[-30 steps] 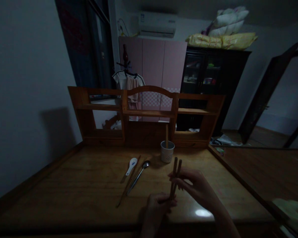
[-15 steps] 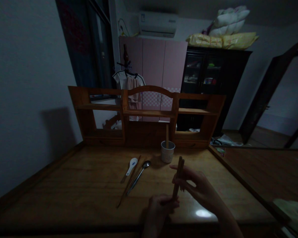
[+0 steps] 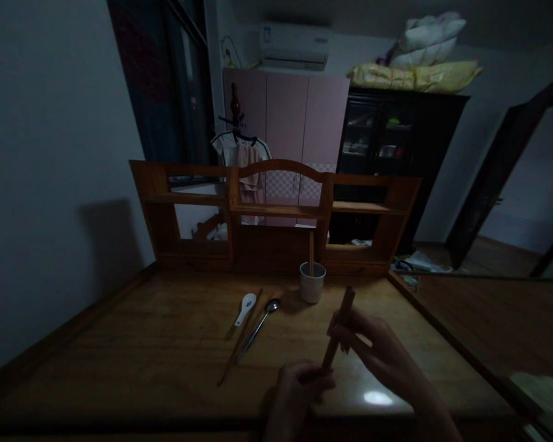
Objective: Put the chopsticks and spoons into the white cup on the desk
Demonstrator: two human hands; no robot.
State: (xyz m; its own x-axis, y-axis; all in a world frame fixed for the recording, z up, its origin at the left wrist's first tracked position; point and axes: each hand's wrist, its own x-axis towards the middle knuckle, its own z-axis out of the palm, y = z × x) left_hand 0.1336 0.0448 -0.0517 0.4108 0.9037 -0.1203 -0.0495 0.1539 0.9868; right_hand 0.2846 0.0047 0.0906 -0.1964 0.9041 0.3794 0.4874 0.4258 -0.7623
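A pair of wooden chopsticks (image 3: 345,305) is held tilted above the desk, its top leaning right. My left hand (image 3: 299,387) is closed round the lower end. Higher up, the fingers of my right hand (image 3: 366,341) pinch the same chopsticks. Behind them stands a white cup (image 3: 311,287) with chopsticks (image 3: 311,252) upright in it. To the left lie a white soup spoon (image 3: 246,309), a long-handled metal spoon (image 3: 262,325) and thin wooden chopsticks (image 3: 234,356), side by side at a slant.
The wooden desk (image 3: 156,344) has a shelf unit (image 3: 276,212) along its back edge. A wall (image 3: 50,184) borders it on the left. Farther back are a pink wardrobe (image 3: 286,116), a dark cabinet (image 3: 405,141) and clothes on a stand (image 3: 244,150).
The chopsticks' upper end has tipped to the right and the two sticks now lie closer together. My right hand has shifted slightly right; the left hand has hardly moved.
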